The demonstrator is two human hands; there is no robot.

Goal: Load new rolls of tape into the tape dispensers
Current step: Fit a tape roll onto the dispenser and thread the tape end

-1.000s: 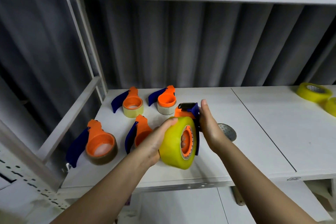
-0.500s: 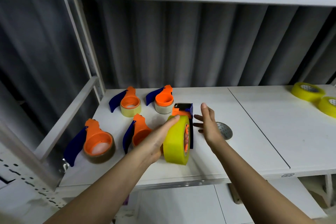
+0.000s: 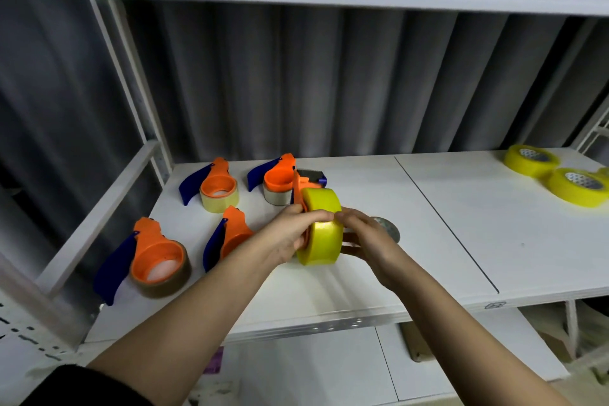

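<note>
Yellow tape roll (image 3: 321, 227) stands on edge at the front of the white shelf (image 3: 445, 241), seated on the orange dispenser (image 3: 299, 189). My left hand (image 3: 290, 234) grip curls over roll and dispenser; my right hand (image 3: 362, 234) grip clasps the roll's other face. Four loaded dispensers (image 3: 155, 257) lie left, spare rolls (image 3: 530, 160) far right.

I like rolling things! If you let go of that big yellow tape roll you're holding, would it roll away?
Probably. The yellow tape roll is round and stands on edge on the white shelf, so it could roll. The orange dispenser fixed to it would likely stop it or tip it over. Its surface looks glossy, perhaps slippery.
</note>
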